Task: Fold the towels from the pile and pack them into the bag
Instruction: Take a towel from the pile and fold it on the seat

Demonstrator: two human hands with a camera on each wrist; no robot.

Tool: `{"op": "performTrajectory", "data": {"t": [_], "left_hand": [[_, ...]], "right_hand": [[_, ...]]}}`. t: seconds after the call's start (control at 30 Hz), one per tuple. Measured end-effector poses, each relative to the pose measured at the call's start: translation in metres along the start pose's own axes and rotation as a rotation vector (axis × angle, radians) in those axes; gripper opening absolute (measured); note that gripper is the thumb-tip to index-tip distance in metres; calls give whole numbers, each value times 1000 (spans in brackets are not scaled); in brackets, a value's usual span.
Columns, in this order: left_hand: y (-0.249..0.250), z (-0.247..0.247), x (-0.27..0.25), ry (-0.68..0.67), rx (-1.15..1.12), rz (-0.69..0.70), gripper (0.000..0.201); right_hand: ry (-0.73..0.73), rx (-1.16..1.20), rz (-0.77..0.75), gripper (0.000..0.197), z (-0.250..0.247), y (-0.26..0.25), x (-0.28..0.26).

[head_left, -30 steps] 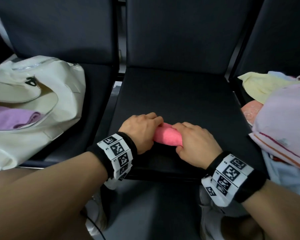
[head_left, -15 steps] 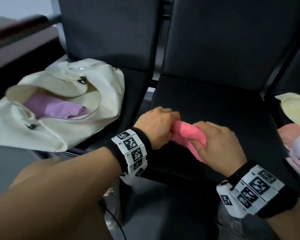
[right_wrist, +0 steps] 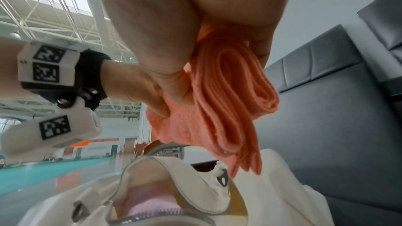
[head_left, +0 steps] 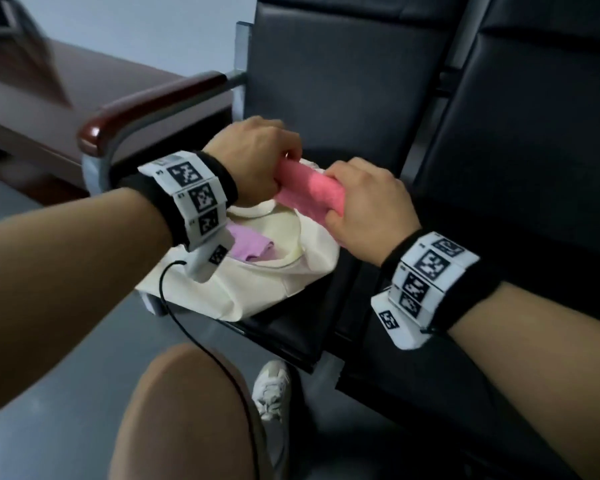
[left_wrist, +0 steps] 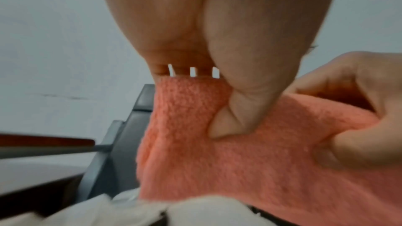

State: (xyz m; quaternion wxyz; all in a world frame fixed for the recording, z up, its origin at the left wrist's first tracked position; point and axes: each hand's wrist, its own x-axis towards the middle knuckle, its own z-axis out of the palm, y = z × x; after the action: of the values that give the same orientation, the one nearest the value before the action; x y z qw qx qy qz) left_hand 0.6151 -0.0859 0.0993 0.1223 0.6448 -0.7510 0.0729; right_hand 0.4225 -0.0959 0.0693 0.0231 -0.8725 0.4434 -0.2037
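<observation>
L hand: left hand curled round one end of the pink towel, thumb pressed into the cloth in left wrist view
R hand: right hand grips the other end, fingers wrapped round it, thumb under
Towel: folded into a thick roll, layers showing at its end in right wrist view; held in the air betw. both hands, just above the bag mouth, lower edge hanging near the zip rim
Bag: cream fabric, mouth open, sits on a dark seat at the row's end, beside the brown armrest
Inside bag: lilac towel lying folded, partly hidden by L wrist band
Wrists: both w/ black bands and white marker blocks; a black cable runs down from the L one
Below: bare knee and a white shoe on grey floor
</observation>
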Motion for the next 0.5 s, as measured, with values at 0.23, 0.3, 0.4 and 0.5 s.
{"op": "performTrajectory", "data": {"t": [0.23, 0.3, 0.4, 0.5], "left_hand": [[-68, 40, 8, -467, 88, -145, 17], [-82, 57, 12, -536, 78, -159, 14], [-97, 74, 24, -575, 74, -162, 15], [-105, 80, 36, -571, 68, -173, 20]], "right_hand": [[-292, -95, -42, 35, 59, -20, 62], [-334, -76, -36, 32, 75, -24, 72], [-351, -79, -20, 31, 93, -25, 88], [-344, -60, 22, 34, 103, -21, 104]]}}
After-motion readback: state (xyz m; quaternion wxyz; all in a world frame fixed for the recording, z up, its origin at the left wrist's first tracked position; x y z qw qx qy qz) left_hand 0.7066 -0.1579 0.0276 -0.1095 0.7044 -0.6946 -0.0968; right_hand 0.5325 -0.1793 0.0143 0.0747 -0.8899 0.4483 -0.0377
